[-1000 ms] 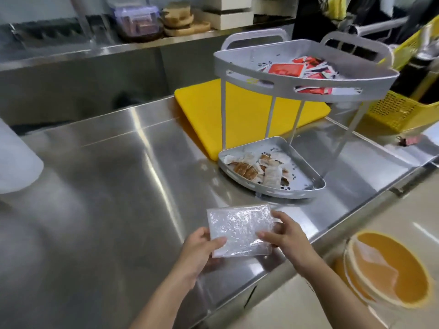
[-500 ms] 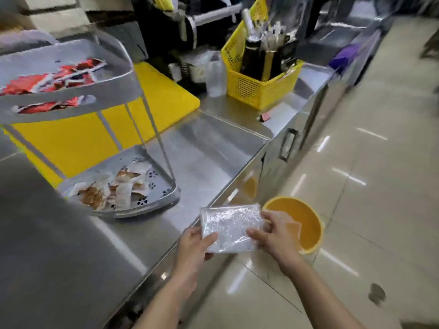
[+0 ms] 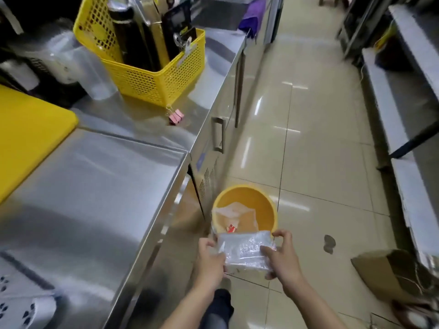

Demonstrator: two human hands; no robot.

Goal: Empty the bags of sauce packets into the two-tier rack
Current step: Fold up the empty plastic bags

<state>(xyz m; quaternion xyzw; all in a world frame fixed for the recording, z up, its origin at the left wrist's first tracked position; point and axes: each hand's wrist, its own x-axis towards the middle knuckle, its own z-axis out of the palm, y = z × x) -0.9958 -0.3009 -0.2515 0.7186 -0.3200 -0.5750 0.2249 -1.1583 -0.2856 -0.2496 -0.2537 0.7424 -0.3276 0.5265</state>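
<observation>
Clear crinkled plastic bag [image 3: 244, 251] is held at both short ends; the left hand [image 3: 210, 262] curls around its left edge, and the right hand [image 3: 282, 257] grips its right edge with the thumb on top; the bag lies flat between them, off the counter and above the floor. Just beyond the fingertips, and lower, stands the round yellow plastic bucket [image 3: 266, 198]; it holds clear film and a small red packet [image 3: 231, 228]. I judge the bag is meant for the bucket. The risk is that a packet hides in its folds and is thrown away; I cannot tell if it is truly empty. The light film may also drift past the rim when released. Far to the left of the left hand is the grey perforated plastic rack [image 3: 21, 302], on the steel counter [image 3: 95, 186].
</observation>
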